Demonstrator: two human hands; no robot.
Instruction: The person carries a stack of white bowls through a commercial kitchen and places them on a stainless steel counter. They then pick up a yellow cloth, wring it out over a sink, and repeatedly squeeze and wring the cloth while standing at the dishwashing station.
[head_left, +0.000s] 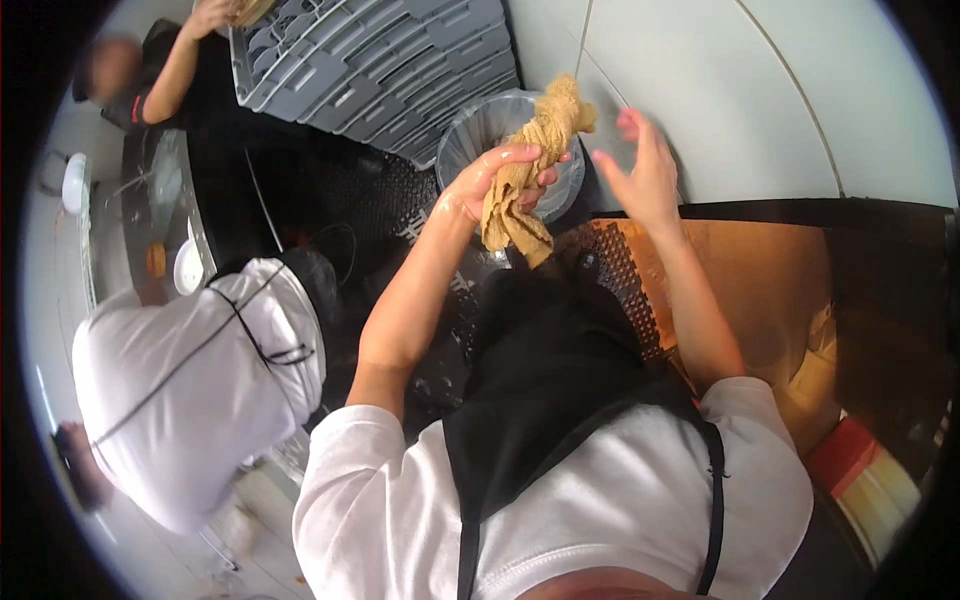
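Observation:
My left hand (506, 180), wet at the wrist and thumb, is closed around a twisted tan cloth (536, 161). The cloth's wrung upper end sticks up past the fingers, and its loose lower end hangs below them. My right hand (641, 169) is raised to the right of the cloth, fingers apart and touching nothing. Beneath the cloth stands a round bin lined with a clear plastic bag (472, 135); its contents are mostly hidden.
Stacked grey plastic crates (375, 67) stand beyond the bin, beside a pale tiled wall (720, 97). An orange-brown panel (750, 277) is at right. A co-worker in white (202, 382) bends at left; another person's hand (210, 16) is by the crates. Black perforated matting (360, 187) covers the floor.

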